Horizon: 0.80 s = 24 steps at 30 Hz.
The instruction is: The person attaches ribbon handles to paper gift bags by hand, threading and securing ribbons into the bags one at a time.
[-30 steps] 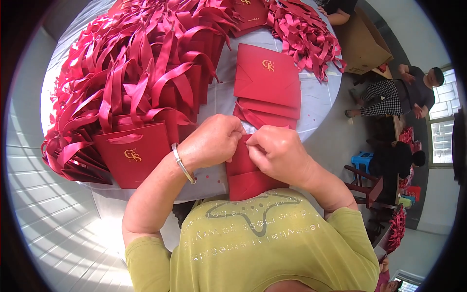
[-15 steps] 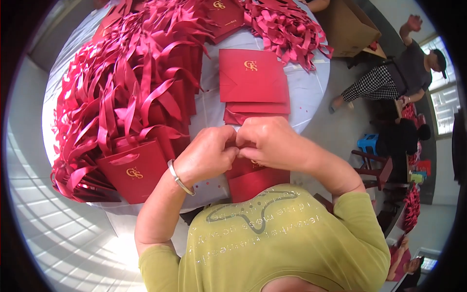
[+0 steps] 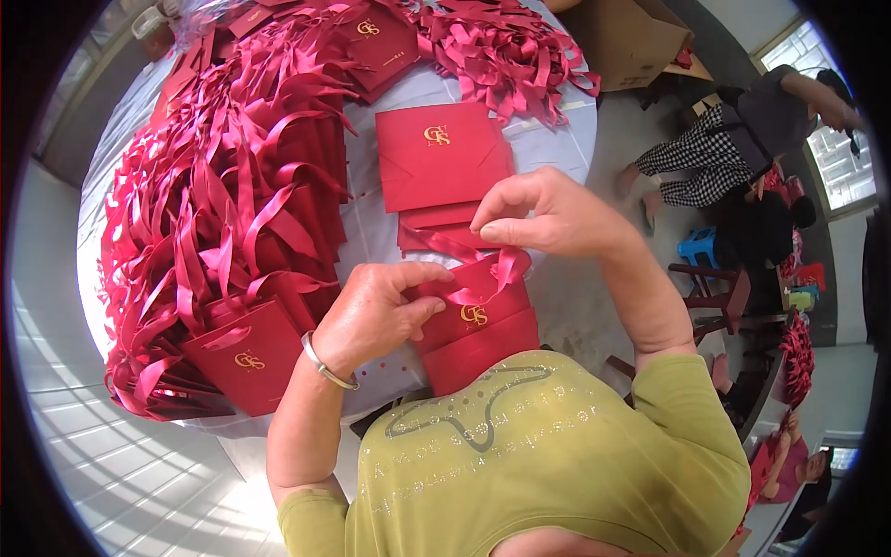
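A small red paper bag point(image 3: 483, 295) with a gold emblem lies in front of me, a red satin ribbon point(image 3: 507, 266) looped at its upper edge. My left hand point(image 3: 376, 311) is at the bag's left side, thumb and forefinger apart, close to the ribbon. Above the bag's upper right corner is my right hand point(image 3: 557, 215). Its thumb and forefinger curl until the tips nearly meet; whether anything thin is between them is unclear. Beyond lies a stack of flat red bags point(image 3: 445, 172), with another ribbon across its near edge.
Many ribboned red bags point(image 3: 251, 232) crowd the table's left. A heap of loose ribbons point(image 3: 506, 56) lies at the far right of the white-covered table point(image 3: 557, 153). On the right are a cardboard box point(image 3: 622, 42), a blue stool point(image 3: 698, 246), a wooden chair point(image 3: 715, 297) and other people.
My hands have come apart: the right rose up and to the right, the left drew back slightly left. The bag's ribbon and emblem now show between them. The view has shifted somewhat.
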### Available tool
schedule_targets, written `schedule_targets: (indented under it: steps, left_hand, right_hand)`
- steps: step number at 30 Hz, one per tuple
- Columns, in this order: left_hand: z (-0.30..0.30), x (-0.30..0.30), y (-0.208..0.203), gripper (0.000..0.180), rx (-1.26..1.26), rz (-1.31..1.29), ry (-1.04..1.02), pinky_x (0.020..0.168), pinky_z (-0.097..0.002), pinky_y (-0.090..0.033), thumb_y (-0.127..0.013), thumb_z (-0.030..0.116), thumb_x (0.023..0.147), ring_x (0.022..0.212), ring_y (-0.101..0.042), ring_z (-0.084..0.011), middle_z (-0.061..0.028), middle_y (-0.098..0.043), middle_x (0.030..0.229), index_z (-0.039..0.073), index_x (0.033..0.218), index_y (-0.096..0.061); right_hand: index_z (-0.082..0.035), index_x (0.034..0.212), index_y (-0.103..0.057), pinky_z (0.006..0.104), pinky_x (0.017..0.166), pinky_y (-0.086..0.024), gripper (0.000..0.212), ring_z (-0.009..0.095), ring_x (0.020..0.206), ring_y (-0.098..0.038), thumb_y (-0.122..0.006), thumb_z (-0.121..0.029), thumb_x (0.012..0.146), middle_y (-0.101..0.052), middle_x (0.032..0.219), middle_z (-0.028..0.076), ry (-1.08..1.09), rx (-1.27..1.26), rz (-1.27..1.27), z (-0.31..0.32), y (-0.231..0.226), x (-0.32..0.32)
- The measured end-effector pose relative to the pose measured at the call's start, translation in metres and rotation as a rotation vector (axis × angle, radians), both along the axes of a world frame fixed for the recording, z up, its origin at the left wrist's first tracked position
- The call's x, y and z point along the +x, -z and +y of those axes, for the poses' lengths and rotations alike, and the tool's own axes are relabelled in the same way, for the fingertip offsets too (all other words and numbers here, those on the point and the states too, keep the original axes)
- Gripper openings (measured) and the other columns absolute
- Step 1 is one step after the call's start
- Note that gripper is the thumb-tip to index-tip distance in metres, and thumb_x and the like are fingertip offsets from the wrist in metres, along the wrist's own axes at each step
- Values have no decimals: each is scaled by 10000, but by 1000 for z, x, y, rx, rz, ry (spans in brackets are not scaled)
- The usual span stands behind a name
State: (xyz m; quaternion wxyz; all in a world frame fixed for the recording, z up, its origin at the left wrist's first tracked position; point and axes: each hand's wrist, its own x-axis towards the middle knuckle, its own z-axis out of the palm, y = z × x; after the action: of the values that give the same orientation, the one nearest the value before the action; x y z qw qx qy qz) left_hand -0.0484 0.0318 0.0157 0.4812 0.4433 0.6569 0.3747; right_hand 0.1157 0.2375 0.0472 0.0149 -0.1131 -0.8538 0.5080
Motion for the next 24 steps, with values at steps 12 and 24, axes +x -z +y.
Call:
schedule_targets:
  steps: [12, 24]
  left_hand:
    - [4, 1, 3, 242, -45, 11, -3, 534, -261, -518, -746, 55, 872, 566, -626, -77, -60, -698, 759, 12, 1109, -741]
    - [3, -2, 13, 242, -78, 42, 9, 547, -265, -521, -737, 147, 916, 572, -659, -118, -77, -684, 741, -24, 1087, -734]
  right_hand:
    - [6, 890, -690, 317, 616, -522, 180, 200, 744, -652, -729, 40, 718, -690, 855, 95, 193, 453, 338, -35, 33, 25]
    - [13, 813, -701, 274, 700, -482, 157, 130, 806, -613, -706, -113, 908, -685, 883, 69, -148, -306, 63, -2, 28, 29]
